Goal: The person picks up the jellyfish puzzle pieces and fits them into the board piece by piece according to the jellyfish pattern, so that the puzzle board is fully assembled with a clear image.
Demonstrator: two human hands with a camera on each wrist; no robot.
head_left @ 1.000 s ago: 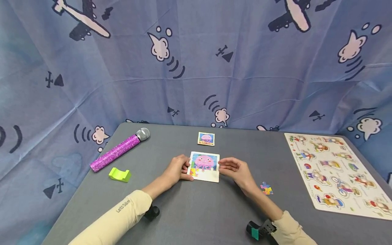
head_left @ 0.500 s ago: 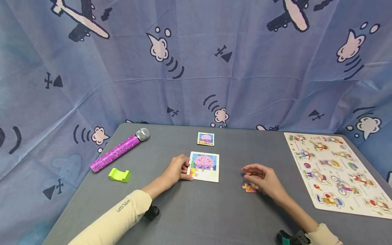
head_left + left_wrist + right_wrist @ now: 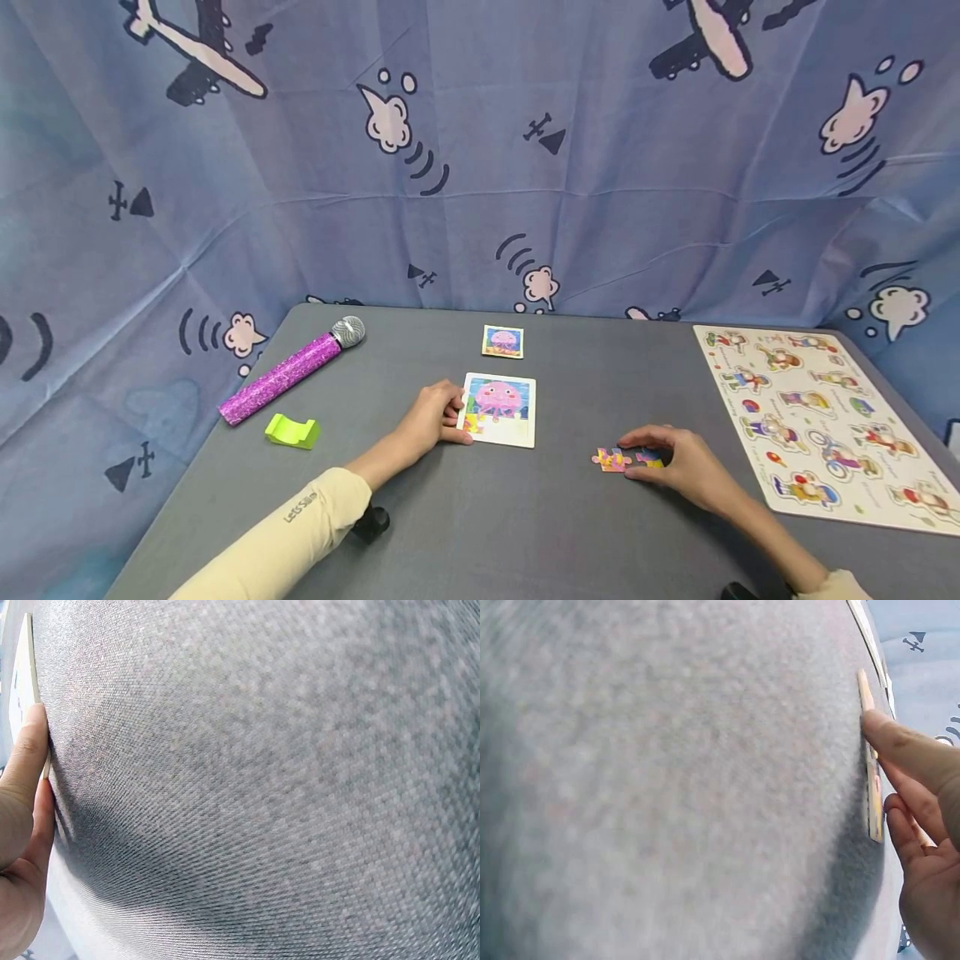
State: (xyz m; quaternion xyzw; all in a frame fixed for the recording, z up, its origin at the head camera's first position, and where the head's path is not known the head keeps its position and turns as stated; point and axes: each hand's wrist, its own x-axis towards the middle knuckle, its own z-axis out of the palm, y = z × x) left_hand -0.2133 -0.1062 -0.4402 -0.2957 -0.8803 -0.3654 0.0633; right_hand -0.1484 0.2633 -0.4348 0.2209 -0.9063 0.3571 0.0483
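Observation:
A white-bordered puzzle board (image 3: 513, 432) with a pink jellyfish picture lies on the grey table (image 3: 480, 521). Its lower part is bare white. My left hand (image 3: 431, 417) grips the board's left edge; in the left wrist view the thumb (image 3: 28, 746) presses against that edge. Farther right, my right hand (image 3: 686, 462) arches over two loose puzzle pieces. The orange-yellow piece (image 3: 609, 461) lies just left of the fingertips. Under the arch, partly hidden, is the blue-and-yellow piece (image 3: 651, 457). In the right wrist view the thumb (image 3: 889, 735) touches the pieces' edge.
A small jellyfish picture card (image 3: 502, 341) lies behind the board. At the left are a purple glitter microphone (image 3: 281, 379) and a lime-green cradle-shaped block (image 3: 292, 431). A large peg-puzzle board (image 3: 817, 417) lies on the right. A blue printed curtain (image 3: 450, 167) hangs behind.
My right hand has left the board's right edge and moved right to the loose pieces, with its fingertips now lower among them. The left hand and the board have stayed in place.

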